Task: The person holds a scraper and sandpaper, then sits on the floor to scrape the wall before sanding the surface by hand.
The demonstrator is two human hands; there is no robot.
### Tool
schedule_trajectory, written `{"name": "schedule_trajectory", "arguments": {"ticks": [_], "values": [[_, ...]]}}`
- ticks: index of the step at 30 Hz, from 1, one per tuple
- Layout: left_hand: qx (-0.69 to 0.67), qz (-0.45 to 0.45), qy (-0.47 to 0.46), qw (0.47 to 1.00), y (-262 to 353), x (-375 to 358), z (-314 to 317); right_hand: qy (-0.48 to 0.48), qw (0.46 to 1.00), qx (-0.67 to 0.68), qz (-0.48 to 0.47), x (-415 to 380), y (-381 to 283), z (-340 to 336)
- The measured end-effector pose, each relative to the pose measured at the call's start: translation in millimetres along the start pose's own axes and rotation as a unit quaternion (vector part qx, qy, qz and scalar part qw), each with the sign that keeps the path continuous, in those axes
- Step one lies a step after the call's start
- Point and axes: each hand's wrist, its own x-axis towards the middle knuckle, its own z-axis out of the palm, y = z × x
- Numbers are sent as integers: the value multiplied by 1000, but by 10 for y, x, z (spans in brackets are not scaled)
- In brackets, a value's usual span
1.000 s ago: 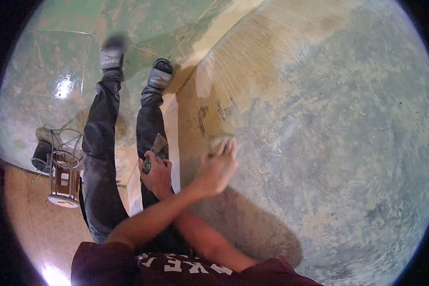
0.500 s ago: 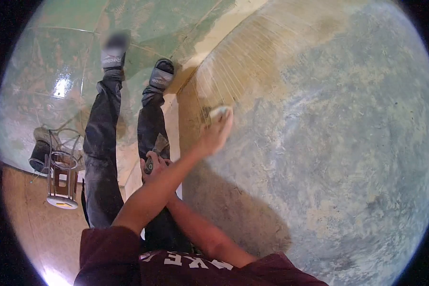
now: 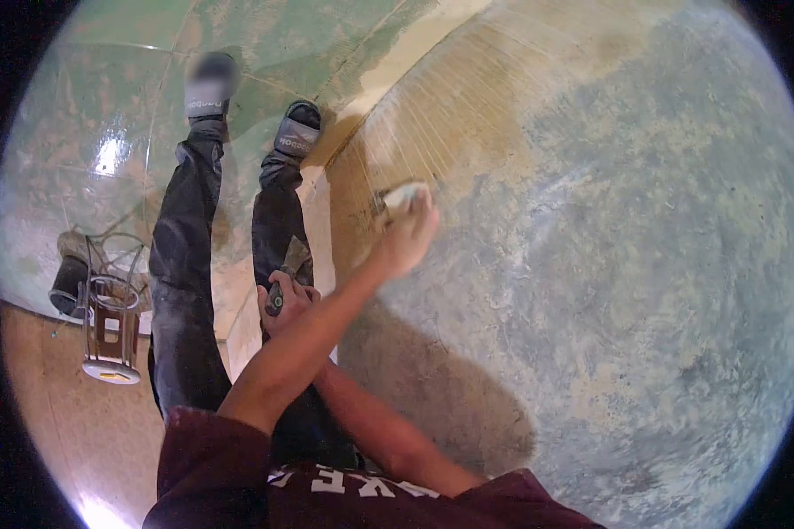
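My left hand [image 3: 408,236] reaches across over the right forearm to the wall surface [image 3: 626,264], closed on a small whitish pad [image 3: 403,196]. The pad lies against the tan, streaked part of the wall, where a small dark patch shows at its left edge. Whether it is sandpaper, sponge or cloth I cannot make out. Below the crossing arms, my right hand [image 3: 287,304] is wrapped around the dark handle of a putty knife [image 3: 297,256]. Its blade points up, in front of my right trouser leg.
A metal-framed stool [image 3: 115,326] lies at the left beside a dark cylindrical container [image 3: 69,284]. My slippered feet stand on green, dust-smeared floor tiles [image 3: 71,115]. A pale ledge [image 3: 319,229] runs along the wall's foot. Gray mottled coating covers much of the wall.
My left hand and the whitish pad have shifted slightly up along the wall. My right hand keeps its grip on the putty knife, nearly in place.
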Motion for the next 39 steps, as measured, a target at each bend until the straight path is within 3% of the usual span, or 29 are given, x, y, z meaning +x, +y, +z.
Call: {"name": "schedule_trajectory", "arguments": {"ticks": [1,3,5,7,10,12,15,18,22,24,25,27,30,32,35,39], "values": [[-3,-4,3,1000,51,-211,64,1,1000,-7,-2,-3,16,20],[135,60,32,989,181,-975,431,4,1000,14,-8,-35,-3,-22],[166,63,26,984,196,-1110,547,21,999,31,-32,32,33,-39],[197,68,16,978,102,-946,497,-1,1000,23,-20,9,53,-15],[124,54,15,991,-2,-435,188,34,998,57,-23,-11,-10,-10],[185,73,66,978,46,-381,158,37,998,47,-30,-19,5,7],[128,66,11,990,217,-1120,440,30,998,39,-48,-3,3,0],[173,63,18,983,203,-1096,473,16,998,34,-48,-40,-35,-31],[128,96,46,986,-64,-262,145,13,999,26,-29,-49,-97,-22],[-64,-92,-89,990,103,-198,80,8,999,33,-36,-41,-65,-24],[-64,-92,-86,990,172,-420,125,3,998,44,-38,-27,-54,-7],[84,19,8,996,372,-1127,383,-3,999,35,-36,-82,-25,12],[88,-14,-15,996,456,-1043,353,-4,999,30,-41,-28,-17,0],[120,35,82,989,182,-475,275,-10,999,29,-36,-84,-1,23],[85,-13,74,994,172,94,-70,8,999,26,-19,-70,-58,8],[92,73,79,990,145,-770,452,-8,998,53,-29,-63,23,-19]]}}
